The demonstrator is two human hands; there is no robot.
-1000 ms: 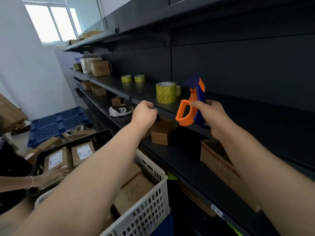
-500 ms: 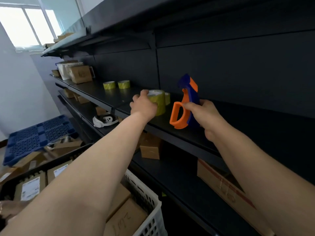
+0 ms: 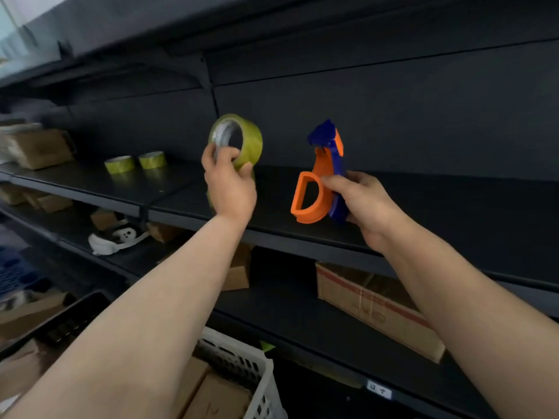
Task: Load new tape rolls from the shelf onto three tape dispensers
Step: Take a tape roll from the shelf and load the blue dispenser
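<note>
- Above the left hand (image 3: 230, 184), a yellow-green tape roll (image 3: 252, 140) is held up in the air, tilted so its open core faces the camera.
- That hand grasps the roll from below, with fingertips hooked into the core and another digit pressed on the outer band.
- Just right of it, apart from the roll, the right hand (image 3: 363, 204) clasps an orange and blue tape dispenser (image 3: 317, 189).
- Its fingers curl round the blue body; the orange D-shaped handle points toward the left hand and the blue tip stands upward.
- Beneath both hands runs a dark shelf (image 3: 181, 192).
- Far left of the left hand, two smaller tape rolls (image 3: 119, 164) lie flat on that shelf, side by side.
- Below the right forearm, a cardboard box (image 3: 375, 303) sits on a lower shelf.
- Under the left forearm is a white basket (image 3: 242, 364) holding cartons.
</note>
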